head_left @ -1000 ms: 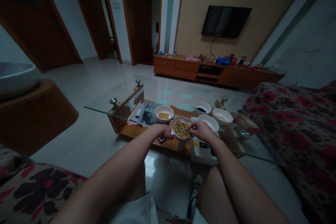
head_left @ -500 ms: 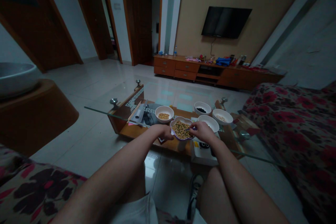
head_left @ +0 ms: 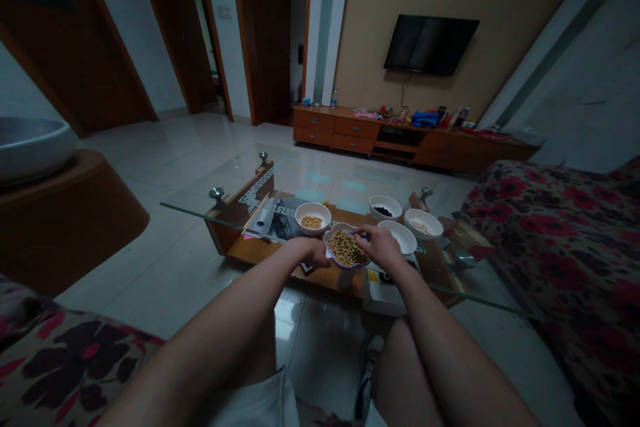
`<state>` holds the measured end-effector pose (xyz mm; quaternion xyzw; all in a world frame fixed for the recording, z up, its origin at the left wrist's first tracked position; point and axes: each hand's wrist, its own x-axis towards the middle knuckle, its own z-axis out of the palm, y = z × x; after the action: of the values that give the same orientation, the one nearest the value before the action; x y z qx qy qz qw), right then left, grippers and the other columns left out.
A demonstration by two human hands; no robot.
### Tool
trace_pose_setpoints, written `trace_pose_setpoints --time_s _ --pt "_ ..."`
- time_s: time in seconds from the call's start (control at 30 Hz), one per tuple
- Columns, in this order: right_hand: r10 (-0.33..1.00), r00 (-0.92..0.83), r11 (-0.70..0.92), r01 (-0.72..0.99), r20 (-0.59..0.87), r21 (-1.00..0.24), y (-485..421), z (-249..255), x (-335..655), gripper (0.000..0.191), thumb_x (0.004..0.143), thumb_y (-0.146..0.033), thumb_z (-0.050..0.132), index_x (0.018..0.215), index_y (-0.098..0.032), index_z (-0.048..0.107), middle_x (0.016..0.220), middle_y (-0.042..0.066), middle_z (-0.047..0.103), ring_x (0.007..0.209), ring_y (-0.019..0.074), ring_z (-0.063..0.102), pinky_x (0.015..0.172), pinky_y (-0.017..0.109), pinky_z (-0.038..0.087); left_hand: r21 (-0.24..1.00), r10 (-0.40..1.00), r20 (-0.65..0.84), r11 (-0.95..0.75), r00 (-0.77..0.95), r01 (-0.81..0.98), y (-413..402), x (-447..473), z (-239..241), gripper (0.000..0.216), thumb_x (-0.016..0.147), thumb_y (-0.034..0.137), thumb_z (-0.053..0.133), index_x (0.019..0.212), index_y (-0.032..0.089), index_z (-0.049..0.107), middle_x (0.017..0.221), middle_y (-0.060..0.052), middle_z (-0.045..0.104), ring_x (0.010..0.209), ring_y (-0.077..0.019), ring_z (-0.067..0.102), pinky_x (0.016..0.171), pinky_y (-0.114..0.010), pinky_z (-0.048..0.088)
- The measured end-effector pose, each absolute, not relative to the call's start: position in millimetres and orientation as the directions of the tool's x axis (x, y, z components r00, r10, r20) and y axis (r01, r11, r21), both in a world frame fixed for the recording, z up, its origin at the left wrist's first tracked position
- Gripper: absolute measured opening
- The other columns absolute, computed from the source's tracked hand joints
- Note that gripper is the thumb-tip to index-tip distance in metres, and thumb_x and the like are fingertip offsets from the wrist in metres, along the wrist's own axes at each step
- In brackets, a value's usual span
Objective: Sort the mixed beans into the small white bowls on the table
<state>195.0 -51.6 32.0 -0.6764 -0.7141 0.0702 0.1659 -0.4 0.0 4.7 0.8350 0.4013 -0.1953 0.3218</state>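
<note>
A scalloped bowl of mixed yellow and dark beans stands on the glass coffee table in front of me. My left hand rests closed against the bowl's left rim, steadying it. My right hand hovers over the bowl's right side, fingers pinched together on a small thin tool that is too small to name. Behind the bowl stand three white bowls: one with yellow beans, one with black beans, one with pale beans. An apparently empty white bowl lies partly behind my right hand.
Papers and chopsticks lie on the table's left part. A floral sofa stands to the right, another cushion at lower left. A wooden stand with a basin is at left. A TV cabinet lines the far wall.
My right hand has shifted slightly left and forward over the mixed bowl. The left hand has stayed on the rim.
</note>
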Motion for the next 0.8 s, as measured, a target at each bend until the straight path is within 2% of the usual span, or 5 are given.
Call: trace_pose_setpoints --time_s 0.2,0.43,0.57,0.8 --pt "0.974 -0.018 0.095 0.938 0.228 -0.334 -43 29 167 0.029 0.085 -0.039 0.049 0.102 -0.027 0.069 0.097 0.003 0.071 0.088 0.0187 0.064 0.073 0.026 0.042 0.404 0.546 -0.564 -0.472 0.619 0.784 -3 0 5 0.025 0.078 0.033 0.050 0.092 0.017 0.063 0.078 -0.004 0.065 0.055 -0.0129 0.054 0.049 -0.022 0.046" --pt "0.974 -0.016 0.087 0.947 0.224 -0.309 -33 19 135 0.032 0.089 -0.045 0.043 0.108 -0.031 0.065 0.102 0.004 0.070 0.096 0.0195 0.062 0.076 0.027 0.041 0.424 0.521 -0.569 -0.476 0.636 0.770 0 1 3 0.018 0.075 0.029 0.051 0.085 0.017 0.061 0.074 -0.003 0.064 0.051 -0.0122 0.053 0.048 -0.023 0.045" --pt "0.978 -0.034 0.097 0.949 0.208 -0.300 -32 19 132 0.034 0.091 -0.045 0.040 0.113 -0.031 0.063 0.104 0.005 0.070 0.096 0.0196 0.062 0.075 0.027 0.041 0.435 0.523 -0.567 -0.467 0.637 0.770 2 0 -1 0.019 0.074 0.028 0.052 0.086 0.016 0.061 0.074 -0.003 0.065 0.051 -0.0118 0.053 0.048 -0.022 0.044" --pt "0.978 -0.022 0.091 0.940 0.210 -0.327 -38 25 155 0.033 0.090 -0.043 0.042 0.109 -0.028 0.065 0.101 0.005 0.070 0.093 0.0196 0.062 0.074 0.027 0.042 0.436 0.537 -0.546 -0.473 0.643 0.766 -1 -1 4 0.024 0.076 0.031 0.052 0.092 0.017 0.063 0.076 -0.004 0.066 0.055 -0.0130 0.055 0.051 -0.022 0.045"
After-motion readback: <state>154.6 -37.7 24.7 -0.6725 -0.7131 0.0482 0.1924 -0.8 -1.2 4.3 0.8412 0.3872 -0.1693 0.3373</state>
